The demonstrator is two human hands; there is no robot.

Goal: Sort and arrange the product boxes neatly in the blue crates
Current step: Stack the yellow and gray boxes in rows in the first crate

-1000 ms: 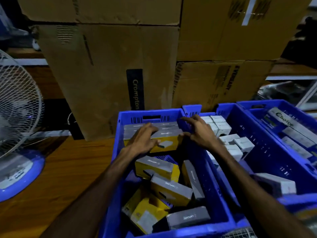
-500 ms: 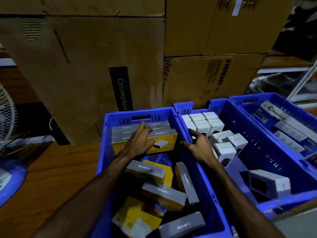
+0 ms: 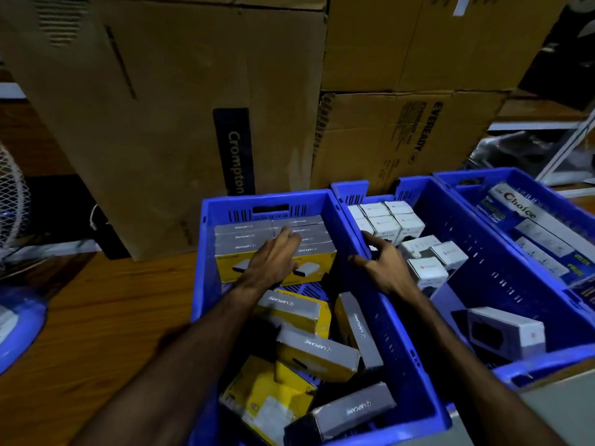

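The single head-worn camera looked forward and steeply down from close above the blue crates [image 3: 206,252], facing stacked cardboard cartons [image 3: 161,123] at the far side.

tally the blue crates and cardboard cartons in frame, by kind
Blue crates: 3, left, middle, right
Cardboard cartons: 3, Crompton, Eveready, unmarked upper one
Total: 6
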